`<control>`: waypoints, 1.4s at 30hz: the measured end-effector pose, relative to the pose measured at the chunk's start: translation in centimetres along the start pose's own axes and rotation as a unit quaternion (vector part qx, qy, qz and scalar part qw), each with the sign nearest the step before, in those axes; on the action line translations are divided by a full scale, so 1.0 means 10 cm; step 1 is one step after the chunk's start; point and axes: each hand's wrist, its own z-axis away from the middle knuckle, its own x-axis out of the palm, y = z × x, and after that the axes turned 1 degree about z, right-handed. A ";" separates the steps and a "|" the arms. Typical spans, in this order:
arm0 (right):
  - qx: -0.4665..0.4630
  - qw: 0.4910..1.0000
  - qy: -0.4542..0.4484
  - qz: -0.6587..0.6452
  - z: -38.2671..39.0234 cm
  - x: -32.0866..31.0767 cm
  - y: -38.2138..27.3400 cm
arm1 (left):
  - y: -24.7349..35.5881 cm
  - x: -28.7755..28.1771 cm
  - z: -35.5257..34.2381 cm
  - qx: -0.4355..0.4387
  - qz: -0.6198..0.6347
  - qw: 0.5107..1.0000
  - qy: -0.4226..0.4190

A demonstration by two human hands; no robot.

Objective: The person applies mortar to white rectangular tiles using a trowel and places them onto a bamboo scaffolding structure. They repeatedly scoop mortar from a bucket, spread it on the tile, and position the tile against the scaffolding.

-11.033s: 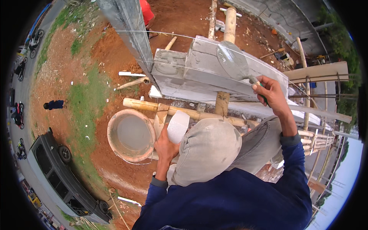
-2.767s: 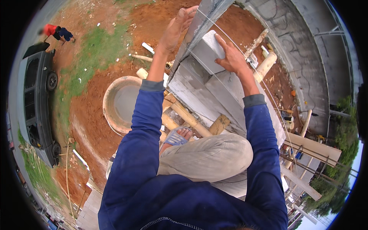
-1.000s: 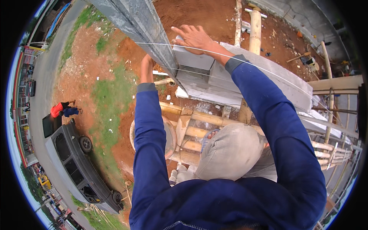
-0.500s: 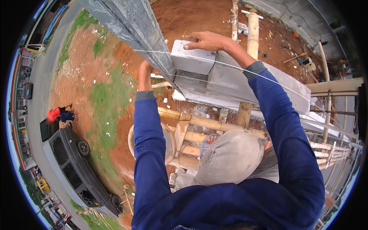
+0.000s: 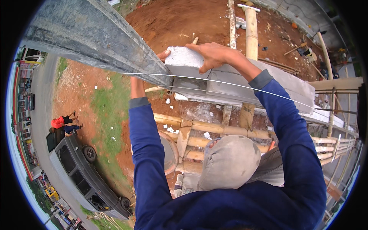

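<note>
A small light-grey concrete block [image 5: 183, 57] sits at the left end of a wall course, close against a grey upright post [image 5: 103, 42]. My right hand [image 5: 216, 55] grips it from above at its right end, thumb down on the near face and fingers over the top. Reaching around behind the post, my left hand [image 5: 164, 55] shows only its fingertips at the block's left end; the post hides its palm. A longer grey block [image 5: 230, 82] adjoins on the right. A taut white string [image 5: 226, 82] crosses in front of the blocks.
Below the wall runs a bamboo scaffold [image 5: 207, 126], with a round bucket [image 5: 168, 151] by my left arm. A bamboo pole [image 5: 251, 34] stands beyond the wall. Down left, a grey van [image 5: 82, 176] is parked near a person in red [image 5: 59, 122].
My right hand has shifted right along the block, its thumb now on the near face. My left fingertips show more clearly at the block's end. The view has shifted, with the post filling more of it.
</note>
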 end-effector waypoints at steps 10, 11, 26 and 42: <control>-0.007 1.000 0.001 0.007 -0.04 0.09 -0.05 | 0.00 -0.14 0.07 0.013 -0.173 0.984 0.051; -0.005 1.000 0.010 0.007 0.00 0.08 0.01 | 0.15 -0.02 0.12 0.024 -0.201 0.978 0.057; 0.030 0.811 0.582 -0.061 3.21 1.14 -0.59 | -0.21 -0.53 0.34 0.054 0.127 0.975 0.172; 0.508 -0.095 0.663 -0.541 8.34 5.58 1.97 | 0.01 0.86 2.37 0.298 -0.135 0.865 0.380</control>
